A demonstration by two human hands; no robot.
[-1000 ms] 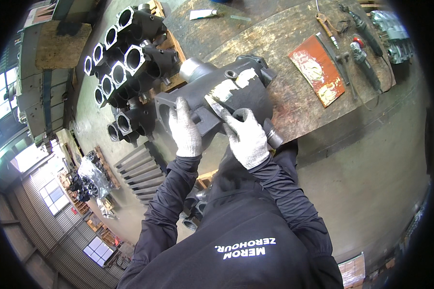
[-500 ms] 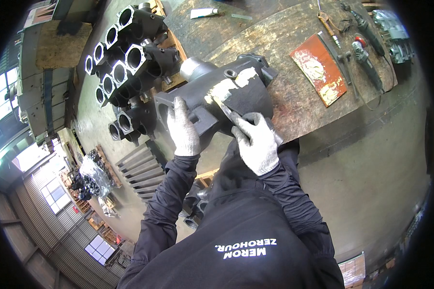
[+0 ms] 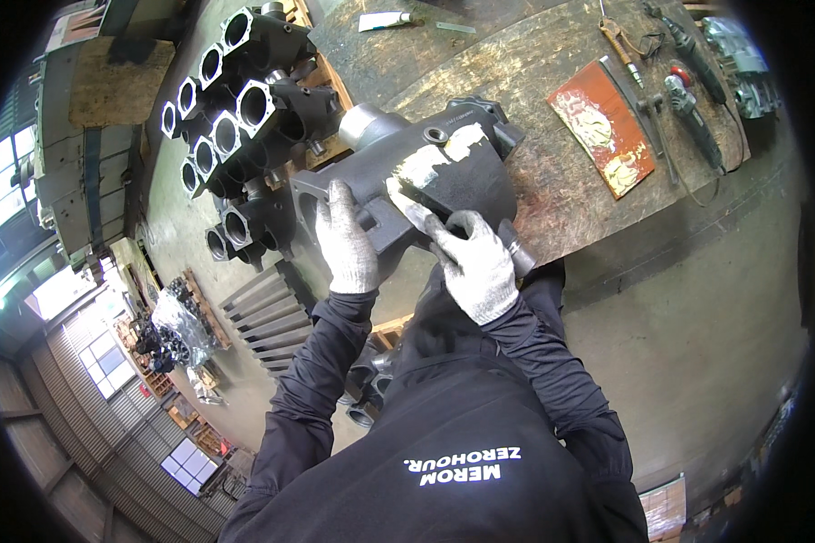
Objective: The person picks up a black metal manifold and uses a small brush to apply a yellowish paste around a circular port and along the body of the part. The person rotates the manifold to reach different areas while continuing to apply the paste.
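Note:
A large black metal casting (image 3: 457, 185) lies across the table's near edge, with patches of cream putty (image 3: 421, 169) smeared on its upper side. My left hand (image 3: 346, 242), in a white knit glove, lies with fingers outstretched against the casting's flange at the left. On the near side of the casting, my right hand (image 3: 477, 271), gloved alike, is closed on a slim putty knife, mostly hidden by the fingers. Its index finger stretches along the surface to the lower end of the putty. A bare metal pipe end (image 3: 364, 127) juts from the casting's far left.
On the worn wooden table (image 3: 507, 68), a reddish-brown plate (image 3: 598, 127) carries more putty. Beyond it lie a grinder (image 3: 693, 118), another power tool (image 3: 688, 59) and an air tool (image 3: 620, 50). A white tube (image 3: 385, 21) sits farther back. Several black castings (image 3: 272, 109) stand at the left.
My right index finger has stretched forward and left along the casting to the putty's lower end, covering the knife that showed before. The left hand stays on the flange.

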